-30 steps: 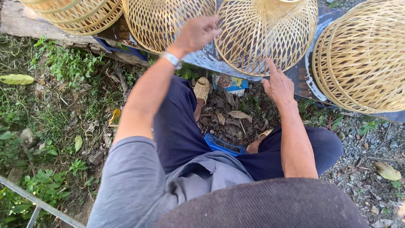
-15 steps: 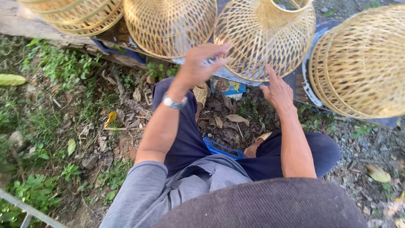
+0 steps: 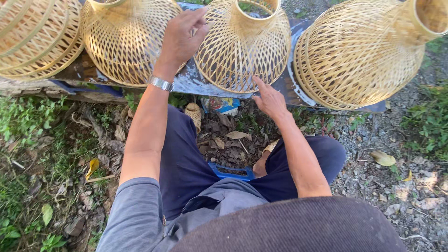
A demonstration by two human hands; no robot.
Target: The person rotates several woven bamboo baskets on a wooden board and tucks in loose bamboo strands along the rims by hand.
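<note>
Several bell-shaped woven bamboo baskets lie on a blue-wrapped board [image 3: 196, 84] ahead of me. My left hand [image 3: 181, 38], with a metal wristwatch [image 3: 161, 83] on its wrist, reaches up between the left basket [image 3: 122, 44] and the middle basket [image 3: 242, 51]. Its fingers curl onto the middle basket's left side. My right hand [image 3: 268, 100] is lower, fingers apart, with its fingertips touching that basket's bottom rim. I sit in dark trousers with my knees apart.
A larger basket [image 3: 361, 56] lies on its side at the right and another basket [image 3: 32, 39] at the far left. A small woven piece [image 3: 192, 114], dry leaves and a blue plastic piece [image 3: 232, 171] lie between my legs. There is grass on the left and gravel on the right.
My left hand dropped from the left basket toward my knee, then rose again to the middle basket's left side. My right hand stayed at that basket's lower rim. The view shifted closer.
</note>
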